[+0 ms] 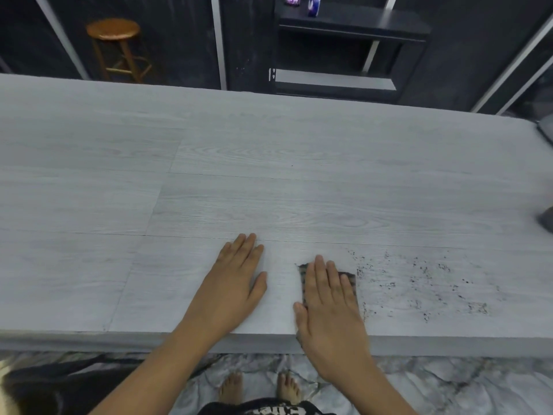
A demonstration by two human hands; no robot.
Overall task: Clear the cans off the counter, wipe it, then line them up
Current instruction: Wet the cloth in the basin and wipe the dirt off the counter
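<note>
Grey counter (269, 163): right hand (329, 307) flat on one cloth (350, 280); left hand (236, 277) flat.

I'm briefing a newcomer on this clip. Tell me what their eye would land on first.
First, the two hands flat on the pale counter near its front edge: the left hand bare on the wood, the right hand pressing a dark cloth. Next, the black specks scattered right of the cloth. Two purple cans stand on the dark shelf behind.
</note>
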